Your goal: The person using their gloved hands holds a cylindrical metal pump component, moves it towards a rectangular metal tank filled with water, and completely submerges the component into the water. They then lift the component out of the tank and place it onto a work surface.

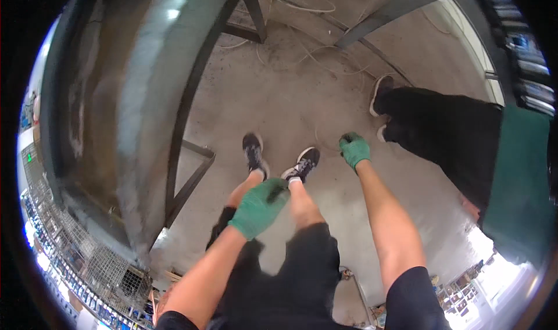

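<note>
My left hand (261, 208), in a green glove with dark-stained fingers, is held above my knees. Its fingers are curled in, and whatever they may hold is hidden. Farther forward and to the right, my right hand (354, 150) wears a matching green glove. That one is closed too, with dark fingertips, and I cannot see inside the grip. Neither hand touches the bench or the person nearby. Below them are my dark shoes (304, 162) on the grey concrete floor (279, 103).
A large metal bench (145, 97) with angled legs fills the left. At right stands another person (447, 132) in dark trousers and a green top. Thin cables (317, 54) trail over the far floor near a metal frame (395, 13). A wire mesh cage (113, 266) is lower left.
</note>
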`<state>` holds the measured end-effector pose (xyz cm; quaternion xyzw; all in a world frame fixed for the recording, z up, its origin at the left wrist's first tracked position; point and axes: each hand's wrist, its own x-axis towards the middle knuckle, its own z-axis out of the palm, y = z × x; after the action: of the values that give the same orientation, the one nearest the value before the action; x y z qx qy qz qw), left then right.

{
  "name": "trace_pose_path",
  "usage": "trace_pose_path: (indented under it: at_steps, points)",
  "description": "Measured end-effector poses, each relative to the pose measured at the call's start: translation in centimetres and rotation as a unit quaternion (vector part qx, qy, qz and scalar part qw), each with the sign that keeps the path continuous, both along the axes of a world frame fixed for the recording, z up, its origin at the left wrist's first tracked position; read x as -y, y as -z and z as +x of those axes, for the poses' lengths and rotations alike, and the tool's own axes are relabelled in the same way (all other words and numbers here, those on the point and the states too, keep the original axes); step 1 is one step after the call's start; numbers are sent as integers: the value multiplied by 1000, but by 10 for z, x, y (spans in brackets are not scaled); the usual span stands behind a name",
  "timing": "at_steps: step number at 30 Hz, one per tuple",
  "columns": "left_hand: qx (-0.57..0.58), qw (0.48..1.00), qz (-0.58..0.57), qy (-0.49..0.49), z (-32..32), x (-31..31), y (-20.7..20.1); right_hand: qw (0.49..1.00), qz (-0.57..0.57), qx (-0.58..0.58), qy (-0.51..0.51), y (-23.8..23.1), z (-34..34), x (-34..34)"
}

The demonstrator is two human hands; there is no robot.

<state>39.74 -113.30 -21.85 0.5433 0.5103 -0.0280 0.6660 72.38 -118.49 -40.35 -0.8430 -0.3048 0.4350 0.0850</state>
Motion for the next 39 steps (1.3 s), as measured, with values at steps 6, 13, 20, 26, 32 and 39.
trace_pose_path:
  at_steps: [6, 13, 20, 26, 32, 39]
  points:
    - [-33, 999, 3, -16, 77, 11, 174, 963, 117, 78, -230, 144, -5, -101]
    - [36, 998, 29, -40, 113, 13, 257, 956, 120, 14, -266, 282, -65, -246]
    - [6, 970, -2, 242, 134, -51, 263, 955, 55, -8, -291, 364, -94, -316]
    - [64, 982, 60, 165, 152, -56, 257, 916, 24, 43, -398, 289, -29, -349]
    - [102, 979, 64, 164, 173, -41, 255, 846, 522, -104, -33, 94, 65, -393]
    - [110, 973, 75, 187, 185, -38, 271, 547, 797, 244, -81, 1, 85, -504]
